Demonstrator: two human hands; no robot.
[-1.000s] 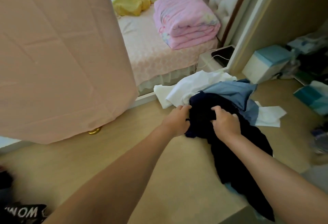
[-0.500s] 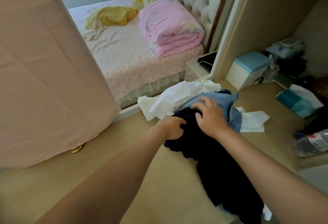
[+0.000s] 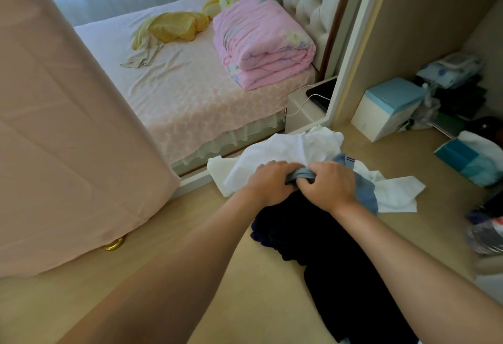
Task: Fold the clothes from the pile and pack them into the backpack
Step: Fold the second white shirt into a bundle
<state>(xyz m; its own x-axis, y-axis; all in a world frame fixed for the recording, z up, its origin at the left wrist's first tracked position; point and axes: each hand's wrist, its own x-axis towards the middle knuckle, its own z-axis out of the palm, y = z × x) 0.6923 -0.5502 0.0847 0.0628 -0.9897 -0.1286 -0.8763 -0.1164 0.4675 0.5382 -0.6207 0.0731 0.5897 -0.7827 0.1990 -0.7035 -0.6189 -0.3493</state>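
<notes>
Gripping a blue-grey garment (image 3: 364, 194) with the left hand (image 3: 272, 183) and the right hand (image 3: 329, 185), with fingers curled round one bunched roll of its cloth and knuckles close together. Lying at the top of the pile, toward the far middle of the beige tabletop (image 3: 190, 289), over a dark navy garment (image 3: 326, 248) trailing to the near edge and against a crumpled white garment (image 3: 294, 147) spreading left and far.

Probably light, limp and soft, thin cotton by the look. Likely to sag and drag its neighbours if lifted from the bunched middle. Better taken at a hem or shoulder seam, with hands drawn apart to shake it flat before folding.

Matte, creased cloth all through the pile, nothing stiff. No backpack in view.

Beyond the far edge, a bed (image 3: 177, 93) under a pale pink patterned sheet, carrying a folded pink quilt (image 3: 261, 44), puffy and rounded. To the left, a smooth pink drape (image 3: 54, 126) hanging in broad flat folds. To the right, a boxy white-and-blue carton (image 3: 386, 109).
</notes>
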